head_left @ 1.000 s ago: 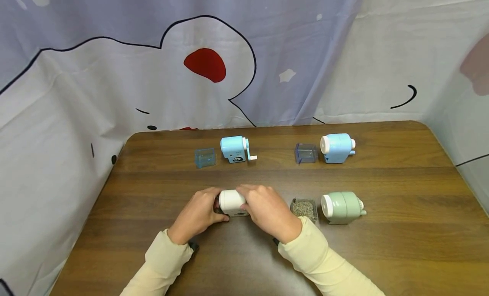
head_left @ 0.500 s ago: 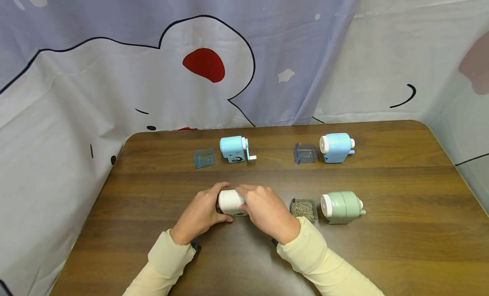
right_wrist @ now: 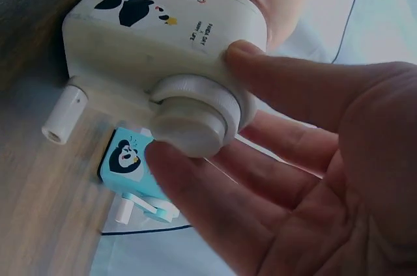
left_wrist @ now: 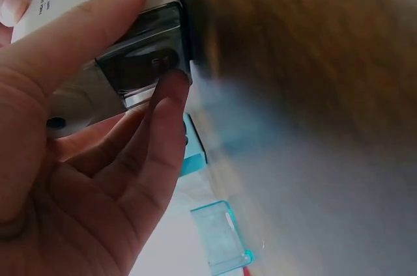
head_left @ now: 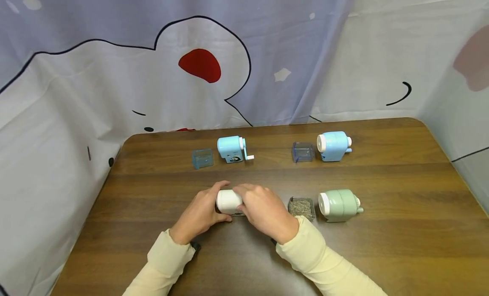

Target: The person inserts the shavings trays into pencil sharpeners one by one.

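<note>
A white crank pencil sharpener (head_left: 229, 201) with panda pictures is held between both hands at the middle of the table. My left hand (head_left: 200, 211) grips its left end; in the left wrist view the thumb lies along the printed side and a fingertip touches the dark see-through shavings drawer (left_wrist: 146, 61). From the right end, my right hand (head_left: 265, 211) holds the body, its thumb on the printed side. A round white knob (right_wrist: 189, 123) and the crank handle (right_wrist: 65, 114) show in the right wrist view. The head view hides the sharpener's right end behind the right hand.
A green sharpener (head_left: 341, 205) stands at right, beside a drawer full of shavings (head_left: 302, 208). Farther back are a light blue panda sharpener (head_left: 231, 148) with a clear blue drawer (head_left: 202, 158), and another blue sharpener (head_left: 333, 146) with a bluish drawer (head_left: 303, 152).
My left hand has shifted slightly right against the white sharpener, covering the dark part that showed at its left end. The right hand keeps its hold. The head view has shifted slightly.
</note>
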The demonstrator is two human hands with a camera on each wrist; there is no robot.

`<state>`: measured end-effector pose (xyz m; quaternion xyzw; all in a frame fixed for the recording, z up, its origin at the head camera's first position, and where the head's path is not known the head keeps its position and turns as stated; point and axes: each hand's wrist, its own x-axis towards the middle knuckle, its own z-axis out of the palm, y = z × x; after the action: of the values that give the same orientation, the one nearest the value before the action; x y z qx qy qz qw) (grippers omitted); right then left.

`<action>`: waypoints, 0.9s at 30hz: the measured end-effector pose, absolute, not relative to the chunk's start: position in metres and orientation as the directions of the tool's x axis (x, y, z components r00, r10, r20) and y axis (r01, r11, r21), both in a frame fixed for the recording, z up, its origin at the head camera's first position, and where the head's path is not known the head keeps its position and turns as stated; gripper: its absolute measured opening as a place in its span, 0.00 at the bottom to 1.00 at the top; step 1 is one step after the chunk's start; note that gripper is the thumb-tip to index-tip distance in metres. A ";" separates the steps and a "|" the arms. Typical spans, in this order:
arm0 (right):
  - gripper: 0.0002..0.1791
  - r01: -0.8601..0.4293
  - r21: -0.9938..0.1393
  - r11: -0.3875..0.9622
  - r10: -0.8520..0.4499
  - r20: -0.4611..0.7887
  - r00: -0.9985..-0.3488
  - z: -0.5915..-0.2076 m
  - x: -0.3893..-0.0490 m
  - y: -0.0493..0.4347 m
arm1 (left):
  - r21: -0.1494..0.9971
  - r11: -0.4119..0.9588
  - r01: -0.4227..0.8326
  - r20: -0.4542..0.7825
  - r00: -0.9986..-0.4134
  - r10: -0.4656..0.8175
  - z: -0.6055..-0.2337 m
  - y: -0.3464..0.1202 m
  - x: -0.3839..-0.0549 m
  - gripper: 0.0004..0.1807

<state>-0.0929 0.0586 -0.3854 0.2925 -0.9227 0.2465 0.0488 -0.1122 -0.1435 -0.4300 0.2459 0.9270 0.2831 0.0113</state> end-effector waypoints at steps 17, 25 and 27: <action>0.37 -0.532 -0.294 0.794 -0.474 0.248 -0.845 -0.336 -0.078 0.118 | 0.452 0.714 0.535 0.287 -0.845 0.452 -0.396 -0.137 -0.108 0.61; 0.38 -0.498 -0.245 0.832 -0.457 0.205 -0.865 -0.317 -0.066 0.175 | 0.318 0.684 0.657 0.444 -0.741 0.504 -0.369 -0.093 -0.093 0.53; 0.39 -0.479 -0.234 0.846 -0.447 0.179 -0.876 -0.315 -0.062 0.189 | 0.274 0.693 0.666 0.464 -0.723 0.511 -0.367 -0.077 -0.086 0.49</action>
<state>-0.0620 0.1886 -0.3151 0.2416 -0.9589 0.1368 0.0587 -0.0864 -0.0772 -0.3673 0.3262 0.9026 0.2166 -0.1787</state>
